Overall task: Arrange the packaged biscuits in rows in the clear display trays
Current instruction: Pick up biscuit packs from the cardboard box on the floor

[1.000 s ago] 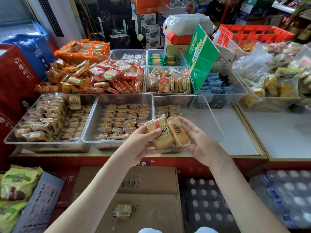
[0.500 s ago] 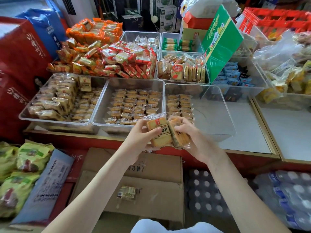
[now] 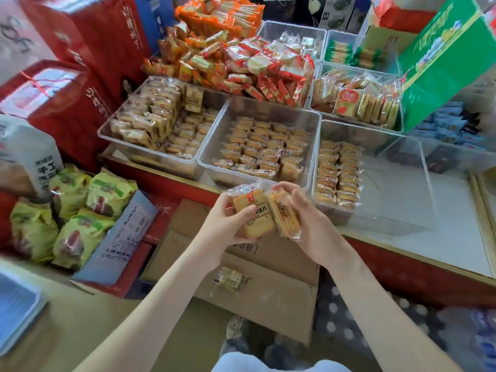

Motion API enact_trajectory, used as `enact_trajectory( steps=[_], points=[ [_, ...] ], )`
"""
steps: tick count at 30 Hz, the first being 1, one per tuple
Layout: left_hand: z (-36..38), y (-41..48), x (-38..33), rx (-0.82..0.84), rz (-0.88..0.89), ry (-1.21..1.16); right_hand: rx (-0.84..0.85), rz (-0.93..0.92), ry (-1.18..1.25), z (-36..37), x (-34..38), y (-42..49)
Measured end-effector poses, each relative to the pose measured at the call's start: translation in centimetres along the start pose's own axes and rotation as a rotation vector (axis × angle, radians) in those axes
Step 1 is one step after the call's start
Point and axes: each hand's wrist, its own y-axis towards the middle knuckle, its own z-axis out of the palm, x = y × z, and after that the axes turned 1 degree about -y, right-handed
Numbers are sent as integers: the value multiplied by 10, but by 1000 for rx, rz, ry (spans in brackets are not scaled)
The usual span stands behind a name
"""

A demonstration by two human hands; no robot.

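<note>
**Desk:** What is closest to you?

**Operator:** A flattened cardboard box (image 3: 268, 288) lies below my view, with one loose packet (image 3: 229, 279) on it. Above the box I see both hands meeting in the air.

**Desk:** And the grip?

**Operator:** The left hand (image 3: 225, 226) grips a labelled pack (image 3: 253, 214), with the thumb pressed across its front. The right hand (image 3: 311, 224) has its fingers curled over the top of a second pack (image 3: 285, 214). The two packs touch side by side, held just short of the trays' near rims.

**Desk:** Where are the trays?

**Operator:** Just beyond the hands is the right tray (image 3: 389, 189). It holds two neat rows of biscuits (image 3: 338, 173) against its left wall, and the remainder of its floor is bare. The middle tray (image 3: 268, 110) touches it on the left, with several rows laid flat. Beside that, the left tray (image 3: 145, 153) is piled higher at its left end.

**Desk:** Further back?

**Operator:** I see a back tray (image 3: 319, 76) of packets standing on edge, and left of it a heap of red and orange packets (image 3: 241, 63). A green carton (image 3: 442, 57) leans in at the right. Green bags (image 3: 75, 210) lie low on the left, but the blur hides their print.
</note>
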Motion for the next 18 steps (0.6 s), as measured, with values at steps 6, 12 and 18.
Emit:
enact_trajectory(
  steps=[6, 12, 18],
  points=[
    [-25, -6, 13, -31, 33, 102, -43, 150, 50, 16, -30, 16],
    [-60, 4, 57, -193, -94, 41, -67, 261, -220, 20, -106, 35],
    [-89, 14, 121, -277, -268, 3, -98, 417, -592, 14, -238, 49]
  ],
)
